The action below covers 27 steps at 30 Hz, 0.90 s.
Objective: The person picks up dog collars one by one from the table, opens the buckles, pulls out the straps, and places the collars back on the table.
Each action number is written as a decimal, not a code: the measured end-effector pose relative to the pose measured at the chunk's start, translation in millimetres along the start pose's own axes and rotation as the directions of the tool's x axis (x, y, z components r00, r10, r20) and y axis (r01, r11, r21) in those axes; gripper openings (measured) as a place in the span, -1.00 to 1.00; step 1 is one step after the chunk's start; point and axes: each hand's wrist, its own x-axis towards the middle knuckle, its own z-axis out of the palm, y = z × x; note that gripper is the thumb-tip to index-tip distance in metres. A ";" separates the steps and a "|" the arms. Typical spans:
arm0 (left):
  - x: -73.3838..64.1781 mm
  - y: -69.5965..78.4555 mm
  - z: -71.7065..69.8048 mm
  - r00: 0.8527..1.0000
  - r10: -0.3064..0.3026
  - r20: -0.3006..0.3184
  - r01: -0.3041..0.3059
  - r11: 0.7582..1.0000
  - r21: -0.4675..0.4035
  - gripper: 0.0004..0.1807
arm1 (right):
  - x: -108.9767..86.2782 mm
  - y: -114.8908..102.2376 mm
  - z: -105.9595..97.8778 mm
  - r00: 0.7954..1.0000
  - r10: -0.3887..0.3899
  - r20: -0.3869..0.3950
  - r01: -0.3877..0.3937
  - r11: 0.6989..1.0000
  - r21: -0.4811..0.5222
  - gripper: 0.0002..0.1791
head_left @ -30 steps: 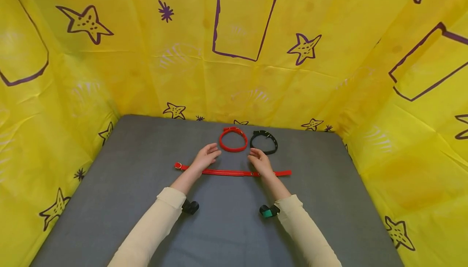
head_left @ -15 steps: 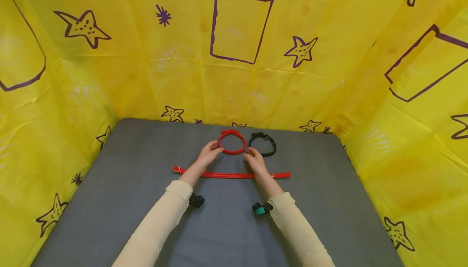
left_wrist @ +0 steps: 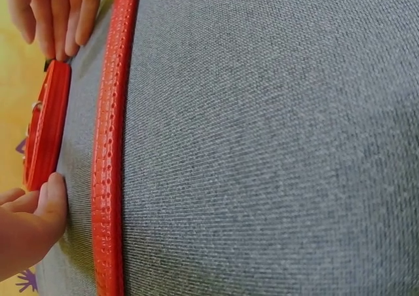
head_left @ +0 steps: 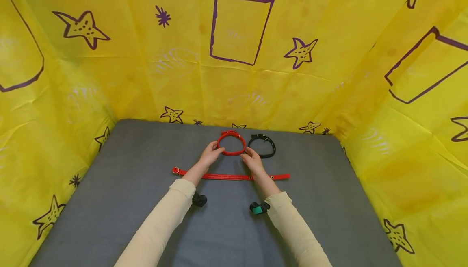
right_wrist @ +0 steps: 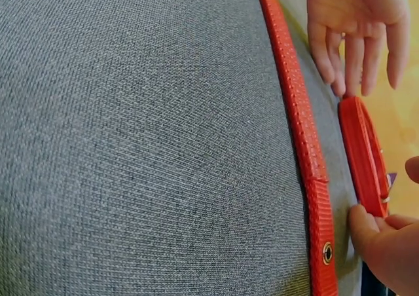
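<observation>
A red collar (head_left: 231, 153), buckled into a ring, stands on its edge on the grey surface in the head view. My left hand (head_left: 209, 155) is at its left side, the fingertips touching or very near the band. My right hand (head_left: 254, 161) is at its right side in the same way. Both wrist views show long, loosely straight fingers at the ends of the ring, with no curl round it. A second red collar (head_left: 226, 177) lies unbuckled and stretched out under both forearms. Just right of the ring is a black collar (head_left: 272, 149), also closed in a loop.
Yellow cloth walls (head_left: 175, 76) with purple drawings enclose the grey padded surface (head_left: 146, 145) at the back and both sides. Black wrist cameras (head_left: 199, 199) hang below the cream sleeves (head_left: 161, 222).
Both hands have moved inward, from apart from the buckled red collar to its two sides. The collars stay where they were; the head view has shifted slightly.
</observation>
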 end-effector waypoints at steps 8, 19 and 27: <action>-1.7 -0.5 0.1 1.000 -0.002 -0.013 0.001 1.000 -0.012 -0.32 | 1.0 -0.4 1.6 1.000 0.015 -0.027 -0.015 1.000 0.019 -0.39; -17.4 3.4 6.3 0.995 -0.016 -0.103 0.000 0.988 -0.156 -0.40 | -4.3 1.1 2.9 0.995 0.045 -0.094 -0.028 0.984 0.178 -0.49; -25.9 2.9 10.5 0.993 -0.047 -0.106 0.018 0.964 -0.264 -0.45 | -4.3 4.5 2.2 0.979 0.083 -0.187 -0.037 0.971 0.237 -0.53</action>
